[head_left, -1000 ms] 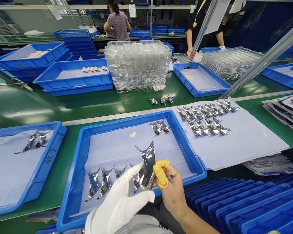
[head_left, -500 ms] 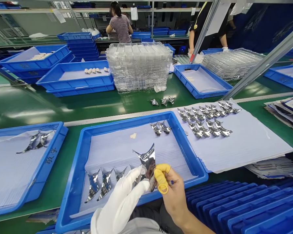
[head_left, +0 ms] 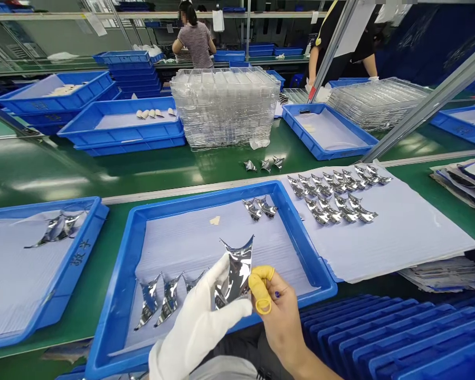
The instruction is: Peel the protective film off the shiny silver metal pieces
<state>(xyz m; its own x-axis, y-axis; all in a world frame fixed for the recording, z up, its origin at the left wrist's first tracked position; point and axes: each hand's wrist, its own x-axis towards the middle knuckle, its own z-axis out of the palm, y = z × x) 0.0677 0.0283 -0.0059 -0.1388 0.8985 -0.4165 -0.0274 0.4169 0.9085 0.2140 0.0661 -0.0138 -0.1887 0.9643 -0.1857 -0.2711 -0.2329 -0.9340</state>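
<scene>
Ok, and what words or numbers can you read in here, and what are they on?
None that I can read for sure.
Left blue tray: dark handwritten marks on its side, too unclear to read.
Back left blue tray: marks on its side, too faint.
Hanging paper at the back: too blurred.
Shiny piece in the left hand: no words I can make out.
</scene>
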